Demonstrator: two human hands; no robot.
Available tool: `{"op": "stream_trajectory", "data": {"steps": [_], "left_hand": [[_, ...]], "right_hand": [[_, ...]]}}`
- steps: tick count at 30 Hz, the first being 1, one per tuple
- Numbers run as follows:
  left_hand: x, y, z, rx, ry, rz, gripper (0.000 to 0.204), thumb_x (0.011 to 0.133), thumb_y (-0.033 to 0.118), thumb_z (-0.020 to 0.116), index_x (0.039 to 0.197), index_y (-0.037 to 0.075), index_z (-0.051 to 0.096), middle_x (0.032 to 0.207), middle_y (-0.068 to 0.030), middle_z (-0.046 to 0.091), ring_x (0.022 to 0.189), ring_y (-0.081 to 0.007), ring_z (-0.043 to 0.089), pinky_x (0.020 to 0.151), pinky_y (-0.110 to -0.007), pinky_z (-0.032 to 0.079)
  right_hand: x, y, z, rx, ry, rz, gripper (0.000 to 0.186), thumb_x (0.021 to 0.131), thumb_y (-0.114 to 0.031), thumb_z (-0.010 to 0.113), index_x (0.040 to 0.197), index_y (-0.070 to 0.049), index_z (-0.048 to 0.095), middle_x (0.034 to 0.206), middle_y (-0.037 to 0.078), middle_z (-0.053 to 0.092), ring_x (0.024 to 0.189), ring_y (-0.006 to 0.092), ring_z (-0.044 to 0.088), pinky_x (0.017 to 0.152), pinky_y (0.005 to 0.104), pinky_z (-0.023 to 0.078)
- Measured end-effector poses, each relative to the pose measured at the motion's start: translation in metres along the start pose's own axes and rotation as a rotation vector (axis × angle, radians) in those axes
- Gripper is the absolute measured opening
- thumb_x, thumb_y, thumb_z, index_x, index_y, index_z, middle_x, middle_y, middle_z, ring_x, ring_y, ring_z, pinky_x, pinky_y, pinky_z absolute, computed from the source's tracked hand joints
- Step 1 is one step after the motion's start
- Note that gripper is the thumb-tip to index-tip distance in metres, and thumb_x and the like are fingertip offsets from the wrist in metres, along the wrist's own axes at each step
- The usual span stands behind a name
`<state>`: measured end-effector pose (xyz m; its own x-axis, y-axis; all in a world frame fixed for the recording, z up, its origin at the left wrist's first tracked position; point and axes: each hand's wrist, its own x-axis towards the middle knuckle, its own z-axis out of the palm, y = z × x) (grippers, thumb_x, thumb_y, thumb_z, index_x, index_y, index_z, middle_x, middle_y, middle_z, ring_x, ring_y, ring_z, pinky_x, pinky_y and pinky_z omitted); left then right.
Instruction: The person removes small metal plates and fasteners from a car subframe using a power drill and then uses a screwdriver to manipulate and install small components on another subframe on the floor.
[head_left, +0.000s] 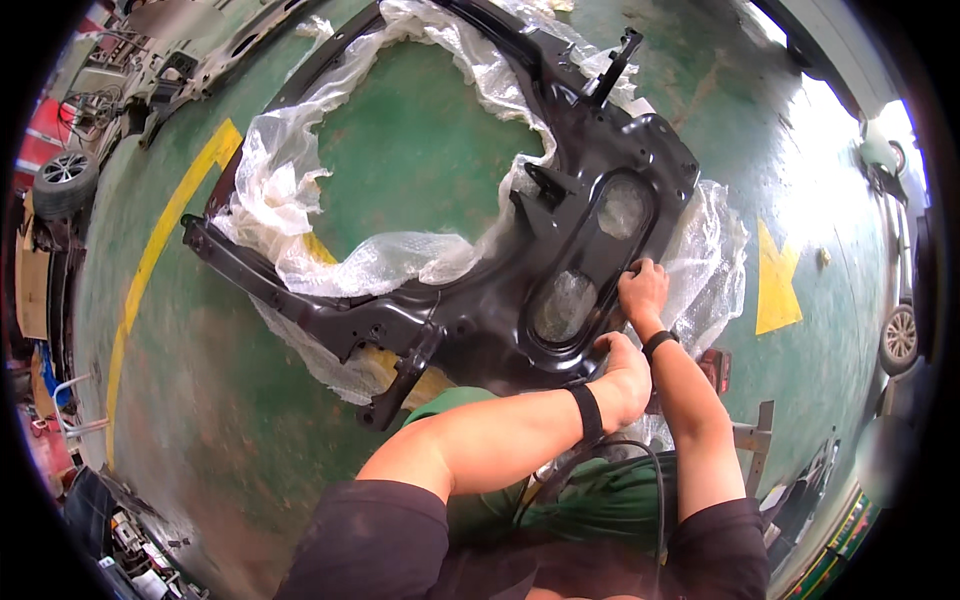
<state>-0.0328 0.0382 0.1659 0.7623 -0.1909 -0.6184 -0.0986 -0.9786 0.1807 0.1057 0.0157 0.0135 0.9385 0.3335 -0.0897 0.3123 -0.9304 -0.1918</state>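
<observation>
A large black metal subframe, like a car's, lies on bubble wrap, with a ring-shaped opening in its middle and an oblong recess with two holes on its right arm. My right hand is at the outer edge of that arm, its fingers curled over the rim. Just nearer to me, my left hand is by the same edge, the thumb bent toward the metal. Its other fingers are hidden, and so is whatever they hold. Both wrists wear a black band.
Crumpled bubble wrap sticks out on the right and lines the ring's opening. Yellow marks cross the green floor. A wheel and car parts stand at the left. A red block-shaped thing is beside my right forearm.
</observation>
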Motion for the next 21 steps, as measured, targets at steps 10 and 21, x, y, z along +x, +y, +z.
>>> {"op": "stream_trajectory", "data": {"steps": [10,21], "left_hand": [[0.017,-0.015,0.006,-0.023,-0.087,-0.015,0.035,0.087,0.02,0.061,0.121,0.012,0.067,0.121,-0.0068,0.065,0.105,-0.0322,0.062,0.076,-0.059,0.048],[0.064,0.0,0.041,0.145,-0.17,-0.1,0.033,0.079,0.016,0.066,0.111,0.013,0.071,0.108,-0.0077,0.066,0.096,-0.0342,0.062,0.074,-0.057,0.048]], "right_hand": [[0.0,0.001,-0.003,-0.056,0.01,0.005,0.024,0.079,-0.017,0.056,0.099,-0.008,0.064,0.111,0.019,0.061,0.107,0.0383,0.055,0.093,0.0441,0.045],[0.003,0.009,0.005,0.028,0.07,-0.036,0.019,0.08,-0.013,0.053,0.094,-0.008,0.065,0.105,0.018,0.063,0.106,0.0377,0.055,0.093,0.0459,0.044]]}}
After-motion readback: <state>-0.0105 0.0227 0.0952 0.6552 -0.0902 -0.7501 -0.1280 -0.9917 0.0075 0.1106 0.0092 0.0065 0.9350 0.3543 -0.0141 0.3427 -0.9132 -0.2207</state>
